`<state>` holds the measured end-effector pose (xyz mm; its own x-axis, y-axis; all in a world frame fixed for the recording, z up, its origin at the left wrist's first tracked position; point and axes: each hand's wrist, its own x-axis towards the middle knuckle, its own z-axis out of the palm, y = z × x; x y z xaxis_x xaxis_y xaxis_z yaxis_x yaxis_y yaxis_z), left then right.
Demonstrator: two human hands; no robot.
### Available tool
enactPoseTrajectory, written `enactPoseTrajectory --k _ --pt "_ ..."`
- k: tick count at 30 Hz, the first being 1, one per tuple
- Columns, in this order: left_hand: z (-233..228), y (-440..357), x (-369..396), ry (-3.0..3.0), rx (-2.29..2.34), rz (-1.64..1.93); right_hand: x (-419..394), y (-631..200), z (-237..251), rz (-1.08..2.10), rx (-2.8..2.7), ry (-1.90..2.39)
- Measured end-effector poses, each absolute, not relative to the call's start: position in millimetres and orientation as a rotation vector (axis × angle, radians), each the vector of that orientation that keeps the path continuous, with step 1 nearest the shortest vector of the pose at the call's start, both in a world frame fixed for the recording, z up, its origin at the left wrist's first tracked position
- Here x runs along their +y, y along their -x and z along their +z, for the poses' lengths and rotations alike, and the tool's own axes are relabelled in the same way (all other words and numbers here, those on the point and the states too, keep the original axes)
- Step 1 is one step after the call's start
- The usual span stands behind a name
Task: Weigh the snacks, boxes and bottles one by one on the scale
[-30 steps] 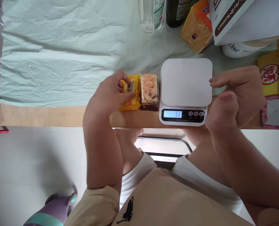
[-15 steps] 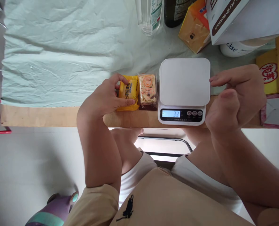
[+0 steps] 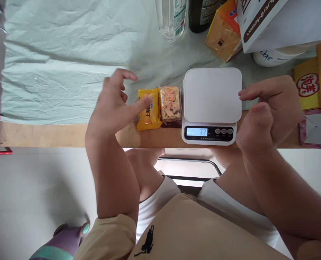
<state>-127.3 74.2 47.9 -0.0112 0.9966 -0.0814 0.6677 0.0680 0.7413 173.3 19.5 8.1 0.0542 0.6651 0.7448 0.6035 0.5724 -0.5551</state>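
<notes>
My left hand [image 3: 114, 101] hovers beside a yellow soap packet [image 3: 149, 117], thumb and index finger spread, holding nothing. Its thumb passes over part of the packet from my view. Right of the packet, close against it, lies a clear-wrapped snack block [image 3: 170, 103] with orange print, and something dark shows under its near edge. A white digital scale [image 3: 212, 95] with a lit display and a bare plate stands to its right. My right hand [image 3: 271, 108] is at the scale's right edge, index finger reaching to the plate's side, thumb apart, the other fingers curled.
Along the back stand a clear bottle [image 3: 172, 21], a dark bottle [image 3: 201, 16], an orange packet [image 3: 224, 36], a white box [image 3: 279, 25] and a white Dove container [image 3: 274, 57]. A yellow box [image 3: 309, 85] is at the right. The wooden table edge [image 3: 47, 135] runs along the front.
My left hand has let go of the yellow soap packet and moved up and left, its fingers opening. The packet stays beside the snack block, slightly turned. My right hand has barely moved.
</notes>
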Motion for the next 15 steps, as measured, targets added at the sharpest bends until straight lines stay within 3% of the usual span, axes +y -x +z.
enactPoseTrajectory --k 3,6,12,15 --pt "43.8 121.3 75.4 -1.741 1.514 1.100 20.4 -171.9 8.9 0.063 -1.630 1.114" --pt "39.8 103.5 75.6 -1.796 1.228 1.260 20.4 -170.8 13.6 0.076 -1.622 1.147" --pt "48.8 54.3 64.4 -1.869 1.027 1.279 20.9 -180.6 23.3 0.050 -1.574 1.118" --pt "63.6 26.2 54.8 -1.877 1.108 1.091 14.9 -191.3 29.3 0.013 -1.559 1.189"
